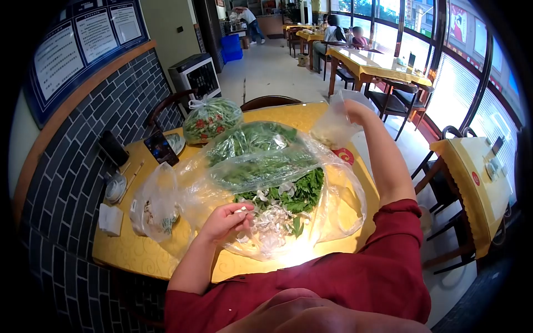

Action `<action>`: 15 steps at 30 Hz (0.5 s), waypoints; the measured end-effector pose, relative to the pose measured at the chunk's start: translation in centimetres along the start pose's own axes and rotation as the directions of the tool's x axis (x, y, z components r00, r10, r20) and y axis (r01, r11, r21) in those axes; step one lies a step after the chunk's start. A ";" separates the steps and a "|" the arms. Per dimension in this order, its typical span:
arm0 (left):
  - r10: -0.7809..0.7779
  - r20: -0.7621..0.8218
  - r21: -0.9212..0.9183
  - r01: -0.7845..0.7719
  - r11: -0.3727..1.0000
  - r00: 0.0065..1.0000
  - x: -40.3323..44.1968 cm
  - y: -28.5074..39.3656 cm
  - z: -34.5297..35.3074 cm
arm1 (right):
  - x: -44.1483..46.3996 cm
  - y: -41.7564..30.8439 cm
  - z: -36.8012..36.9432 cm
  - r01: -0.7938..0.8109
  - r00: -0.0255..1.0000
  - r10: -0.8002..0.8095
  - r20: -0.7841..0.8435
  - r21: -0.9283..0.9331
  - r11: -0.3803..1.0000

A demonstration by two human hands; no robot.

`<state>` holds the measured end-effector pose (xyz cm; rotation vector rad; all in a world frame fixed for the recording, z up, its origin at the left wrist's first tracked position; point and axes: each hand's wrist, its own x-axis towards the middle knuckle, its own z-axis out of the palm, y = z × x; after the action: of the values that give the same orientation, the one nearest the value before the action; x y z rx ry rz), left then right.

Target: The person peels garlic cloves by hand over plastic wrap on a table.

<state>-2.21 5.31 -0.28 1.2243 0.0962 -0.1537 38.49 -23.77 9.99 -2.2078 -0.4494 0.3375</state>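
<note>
My left hand [227, 222] is closed, its fingertips pinching a small white garlic clove [243, 210]. Just beside it lies a heap of papery garlic skins [272, 225] on a spread clear plastic bag [341, 208]. Green leaves [308, 191] lie behind the skins, and more greens [252, 147] show through the plastic. My right hand [356, 112] reaches far forward to a whitish translucent plastic bag [336, 125] at the table's back right corner. Its fingers are hidden by the bag, which has pale pieces at its bottom.
A tied bag of green and red vegetables [211, 122] stands at the back. On the left are a propped phone [161, 148], another plastic bag [155, 208], stacked dishes [115, 188] and napkins [110, 219]. A brick wall [61, 233] borders the table; people are farther off.
</note>
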 end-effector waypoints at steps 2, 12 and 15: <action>-0.026 -0.025 0.061 0.028 0.998 0.999 -0.3 0.3 0.1 | 0.3 -0.1 0.0 0.007 1.000 -0.007 -0.008 -0.094 0.996; 0.110 -0.026 0.247 -0.101 0.964 0.994 0.2 -0.5 2.3 | -18.9 -5.8 10.0 0.731 0.681 -0.732 -0.032 -0.044 0.681; 0.076 0.006 0.369 -0.073 0.927 0.997 0.1 0.0 3.5 | -22.5 -5.1 16.0 0.761 0.635 -0.726 0.262 -0.050 0.647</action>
<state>-2.10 2.04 0.85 1.6032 0.0279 -0.1019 11.02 -19.43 6.16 -1.9144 -1.5095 0.0812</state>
